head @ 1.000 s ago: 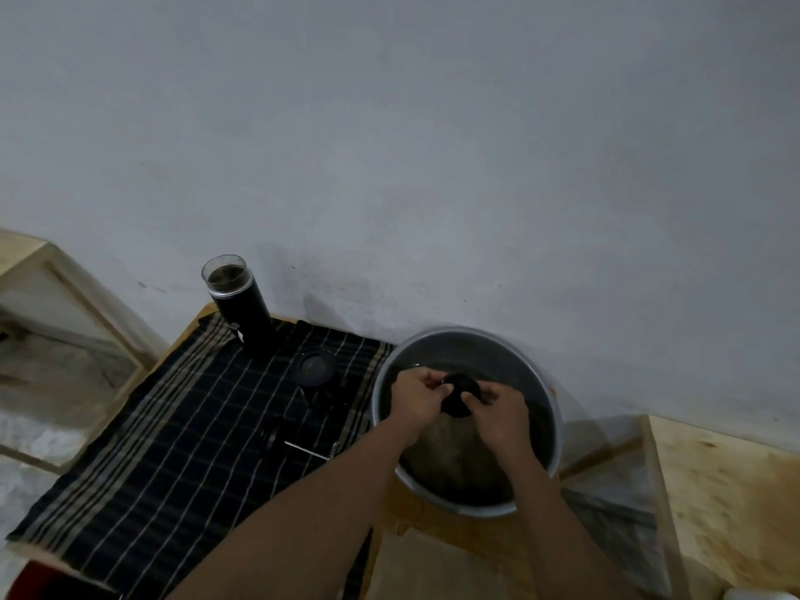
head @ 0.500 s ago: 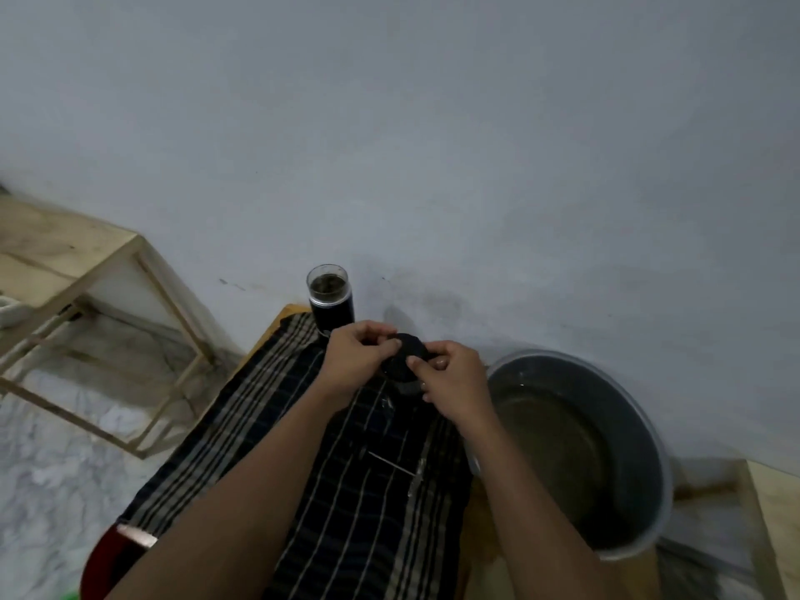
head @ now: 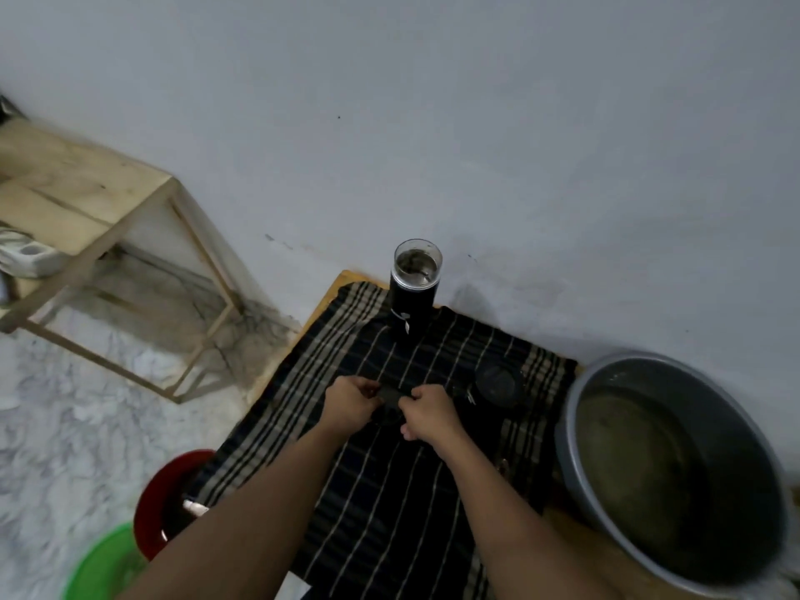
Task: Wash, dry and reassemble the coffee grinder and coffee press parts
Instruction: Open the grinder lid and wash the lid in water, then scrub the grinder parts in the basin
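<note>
Part [head: 391, 397] — now over cloth [head: 381, 539], between hands [head: 350, 404] [head: 429, 417]

Head view, looking forward-down, close over cloth [head: 381, 491].

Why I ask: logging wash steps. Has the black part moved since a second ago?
Yes: the black part went leftward, from over the grey basin to over the striped cloth.

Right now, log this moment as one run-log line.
left hand: grips small black part | right hand: grips same part | place: over checked cloth | basin: right of cloth | grinder: upright at cloth's far edge
</note>
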`<state>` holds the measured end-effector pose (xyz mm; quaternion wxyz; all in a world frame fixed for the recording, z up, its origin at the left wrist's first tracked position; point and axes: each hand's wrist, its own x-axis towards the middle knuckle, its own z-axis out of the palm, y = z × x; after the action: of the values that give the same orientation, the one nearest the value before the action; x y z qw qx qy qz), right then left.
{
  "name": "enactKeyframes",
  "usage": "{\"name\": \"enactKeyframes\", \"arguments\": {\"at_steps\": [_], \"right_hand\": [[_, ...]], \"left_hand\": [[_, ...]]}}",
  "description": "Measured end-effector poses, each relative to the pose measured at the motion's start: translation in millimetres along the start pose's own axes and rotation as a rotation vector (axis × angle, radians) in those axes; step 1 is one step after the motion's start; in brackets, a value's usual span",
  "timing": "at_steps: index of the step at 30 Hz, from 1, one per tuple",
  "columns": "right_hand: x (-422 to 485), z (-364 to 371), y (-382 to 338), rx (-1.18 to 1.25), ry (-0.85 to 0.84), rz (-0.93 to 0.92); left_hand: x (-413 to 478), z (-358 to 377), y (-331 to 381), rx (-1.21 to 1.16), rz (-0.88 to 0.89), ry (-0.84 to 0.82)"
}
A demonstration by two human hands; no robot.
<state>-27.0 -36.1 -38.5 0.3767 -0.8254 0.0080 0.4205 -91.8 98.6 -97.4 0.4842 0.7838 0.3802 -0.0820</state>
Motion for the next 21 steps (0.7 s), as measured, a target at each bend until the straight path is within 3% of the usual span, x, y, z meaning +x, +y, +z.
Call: {"name": "enactKeyframes", "arguments": {"at_steps": [6,10,12,17,21], "right_hand": [[13,19,-1,-0.058,-0.064,0.14],[22,19,-3,-0.036,-0.079,0.172],[26,11,-6,-0.005,-0.015,0.133],[36,-15,-25,0.092,0.171,-0.142],[56,-20,-32,0.122,0.154,-0.237]], "left_hand": [[5,-4,-12,0.29,0.014,-0.104],[8,-9,-13,0.325,-0.016,-0.128],[12,-14,0,0.266,0.016,-0.078],[33,-27,55,-0.226,0.301,0.12],[49,-24,99,-0.217,0.38,0.14]]}}
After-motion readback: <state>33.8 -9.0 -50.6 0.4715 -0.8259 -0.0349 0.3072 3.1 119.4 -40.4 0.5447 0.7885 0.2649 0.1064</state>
